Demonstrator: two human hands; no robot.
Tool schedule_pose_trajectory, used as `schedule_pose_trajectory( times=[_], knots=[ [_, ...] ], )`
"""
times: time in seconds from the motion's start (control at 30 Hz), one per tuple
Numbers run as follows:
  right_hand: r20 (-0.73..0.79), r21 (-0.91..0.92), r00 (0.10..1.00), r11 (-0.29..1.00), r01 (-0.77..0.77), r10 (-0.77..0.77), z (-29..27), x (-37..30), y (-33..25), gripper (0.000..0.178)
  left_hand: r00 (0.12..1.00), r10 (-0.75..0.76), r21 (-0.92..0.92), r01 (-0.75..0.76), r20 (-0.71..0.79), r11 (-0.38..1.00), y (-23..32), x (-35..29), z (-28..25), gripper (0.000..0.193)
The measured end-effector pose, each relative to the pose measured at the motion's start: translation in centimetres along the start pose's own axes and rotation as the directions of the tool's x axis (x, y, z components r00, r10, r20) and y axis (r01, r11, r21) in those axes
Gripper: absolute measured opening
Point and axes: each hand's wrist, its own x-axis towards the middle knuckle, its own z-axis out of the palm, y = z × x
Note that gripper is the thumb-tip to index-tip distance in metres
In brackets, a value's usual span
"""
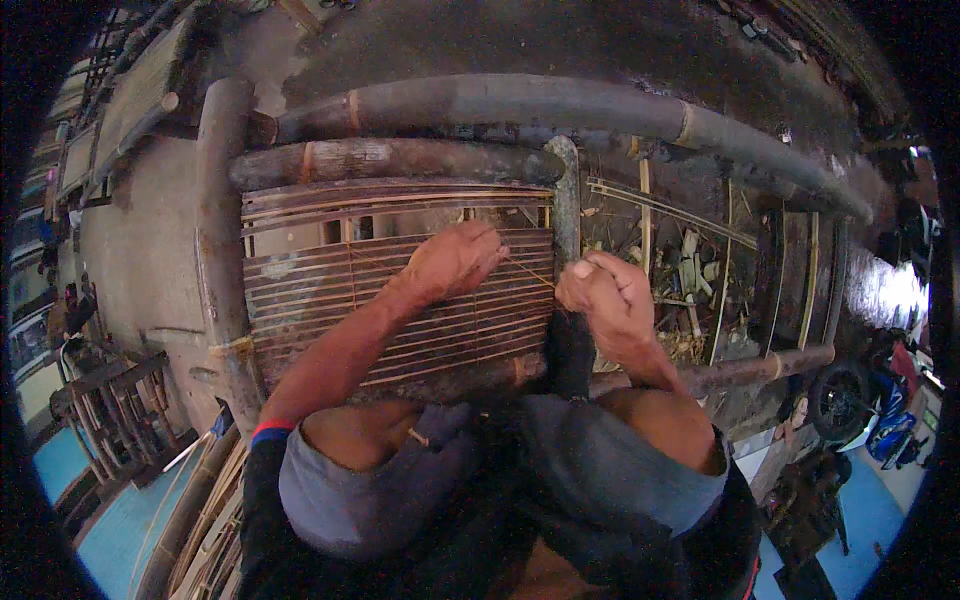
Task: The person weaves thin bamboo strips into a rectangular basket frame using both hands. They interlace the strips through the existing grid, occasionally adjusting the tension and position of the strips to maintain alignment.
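Note:
My left hand (458,258) is closed over the far part of a panel of thin parallel bamboo slats (430,325). To its right, my right hand (608,294) is closed near the dark upright post beside the panel. A thin yellowish cord (531,272) runs tight between the two hands, one end pinched in each. The exact fingertip grip is hidden by the curled fingers. Thick bamboo poles frame the slats, and an upper rail (400,161) lies just beyond them. A few loose slats (390,198) sit apart from the rest near that rail.
A long bamboo pole (520,102) crosses beyond the panel. Right of the post, another framed opening shows wood scraps (692,270) on the ground below. Bundled bamboo strips (212,530) lie at the lower left. A motorbike wheel (840,400) stands at the right.

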Motion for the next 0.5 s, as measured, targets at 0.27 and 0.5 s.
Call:
schedule_pose_trajectory(
  times=[0.27, 0.5],
  knots=[
    [-0.007, 0.143, 0.999, 0.989, 0.044, -0.043, -1.8, 0.4, 1.1, 0.034, 0.997, 0.047, 0.034, -0.049, 0.068, 0.998, -1.3, -0.2, 0.6, 0.016],
    [0.014, 0.068, 0.996, 0.994, -0.090, 0.089, -3.6, 0.0, 2.6, 0.032, 0.950, -0.212, 0.422, 0.294, -0.231, 0.858, -0.2, -0.6, -0.7, 0.029]
  ],
)
